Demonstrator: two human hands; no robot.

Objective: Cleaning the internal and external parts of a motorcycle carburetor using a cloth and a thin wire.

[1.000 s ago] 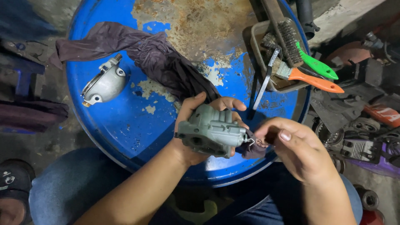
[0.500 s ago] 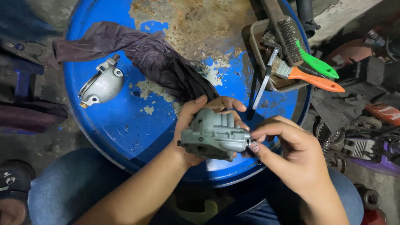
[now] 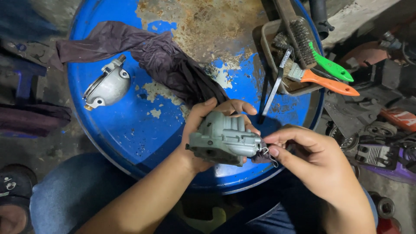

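L hand (image 3: 208, 130): closed round grey cast-metal housing (image 3: 223, 138), held above near edge of blue drum top (image 3: 130, 130); palm under it
R hand (image 3: 312, 160): thumb & forefinger pinched shut on small wire spring (image 3: 269, 154) at housing's R end, w/ a bit of dark cloth there
Progress: judged mid-job; spring not clearly seated or free, can't tell which; round grey cover (image 3: 108, 86) lay apart on drum, unfitted
Rag: dark rag (image 3: 164, 65) draped across drum
Tray: brushes w/ green (image 3: 331, 67) & orange (image 3: 333, 84) handles
Labels: none legible on drum; red box (image 3: 401, 118) far R
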